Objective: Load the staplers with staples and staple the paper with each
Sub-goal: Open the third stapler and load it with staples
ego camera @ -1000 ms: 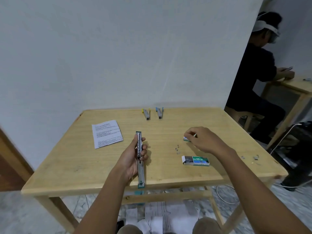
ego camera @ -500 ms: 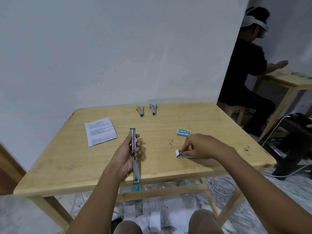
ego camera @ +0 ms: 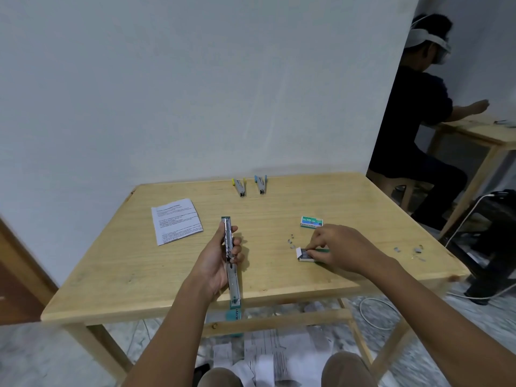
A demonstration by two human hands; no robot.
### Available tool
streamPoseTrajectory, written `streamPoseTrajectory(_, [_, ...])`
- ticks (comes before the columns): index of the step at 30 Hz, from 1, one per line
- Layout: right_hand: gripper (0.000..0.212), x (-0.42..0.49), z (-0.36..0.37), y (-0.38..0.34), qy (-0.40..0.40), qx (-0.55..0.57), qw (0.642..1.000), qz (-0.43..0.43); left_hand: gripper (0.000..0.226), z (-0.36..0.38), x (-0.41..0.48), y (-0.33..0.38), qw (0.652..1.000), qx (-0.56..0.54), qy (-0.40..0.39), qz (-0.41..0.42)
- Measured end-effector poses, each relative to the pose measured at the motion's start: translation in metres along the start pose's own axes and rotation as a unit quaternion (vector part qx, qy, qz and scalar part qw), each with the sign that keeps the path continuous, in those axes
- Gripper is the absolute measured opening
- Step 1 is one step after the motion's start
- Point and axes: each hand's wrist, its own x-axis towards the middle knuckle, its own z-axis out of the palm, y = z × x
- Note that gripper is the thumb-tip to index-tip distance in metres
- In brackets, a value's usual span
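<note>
My left hand (ego camera: 220,255) grips a teal stapler (ego camera: 231,263) swung fully open, its metal staple channel facing up over the table's front edge. My right hand (ego camera: 337,247) rests on an open staple box (ego camera: 304,254) lying on the table, fingertips pinching at the staples inside its tray. A second, closed green staple box (ego camera: 311,221) lies just beyond it. A printed paper sheet (ego camera: 176,220) lies at the left. Two more staplers, one yellow (ego camera: 240,186) and one blue (ego camera: 260,184), lie at the far edge near the wall.
Loose staple bits (ego camera: 291,241) lie between the stapler and the open box, more (ego camera: 416,251) near the wooden table's (ego camera: 139,263) right edge. A person (ego camera: 413,121) sits at another table to the right. Papers (ego camera: 279,356) and cables (ego camera: 377,311) lie on the floor.
My right hand moved from the far staple box to the nearer open box and now pinches into it. My left hand kept holding the open stapler.
</note>
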Motion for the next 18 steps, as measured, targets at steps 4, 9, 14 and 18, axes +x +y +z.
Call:
streamPoseTrajectory(4, [0.024,0.002,0.0,-0.001,0.016,-0.002,1.0,-0.011,0.029,-0.001,0.001,0.0,1.0,-0.004,-0.001,-0.003])
streamPoseTrajectory(9, [0.019,0.0,0.002,-0.003,0.061,0.034,0.998,0.007,0.029,-0.001,0.002,0.0,1.0,-0.009,-0.006,-0.005])
streamPoseTrajectory(14, [0.023,-0.007,0.015,0.0,0.1,0.078,0.992,0.024,0.029,-0.001,0.002,0.0,1.0,-0.009,-0.012,-0.005])
streamPoseTrajectory(18, [0.02,-0.011,0.022,-0.002,0.119,0.097,0.988,0.015,0.029,-0.002,0.004,0.0,1.0,-0.004,-0.009,-0.005])
